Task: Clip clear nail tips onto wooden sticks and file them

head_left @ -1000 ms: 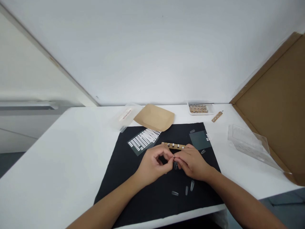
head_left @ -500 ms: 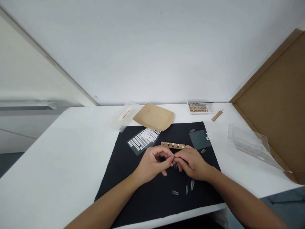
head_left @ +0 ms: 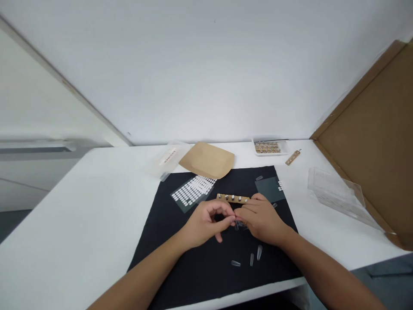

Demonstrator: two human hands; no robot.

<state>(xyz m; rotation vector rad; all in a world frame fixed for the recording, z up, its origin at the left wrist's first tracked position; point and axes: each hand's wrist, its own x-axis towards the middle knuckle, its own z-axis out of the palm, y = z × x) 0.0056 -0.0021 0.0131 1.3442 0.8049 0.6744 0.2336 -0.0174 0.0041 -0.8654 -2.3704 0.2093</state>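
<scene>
Nail tips [head_left: 259,253], clear and slim, lie loose on the black cloth [head_left: 187,271] nearest the body; they look light, stiff and smooth, so they may slide or flick away, and the broad ends or side edges seem the safest hold. Beyond them, the left hand [head_left: 204,226] brings thumb and forefinger tips together against the bent fingers of the right hand [head_left: 263,220]; whether either pinches a small piece, I cannot tell. More clear tips lie just under the fingers. Just past the hands, a brown studded strip [head_left: 229,198] looks light and stiff, best steadied by its ends. Farther, a sheet of white stickers [head_left: 190,191] probably bends easily; a plastic box [head_left: 284,150] of similar strips stands on the counter [head_left: 97,193].
</scene>
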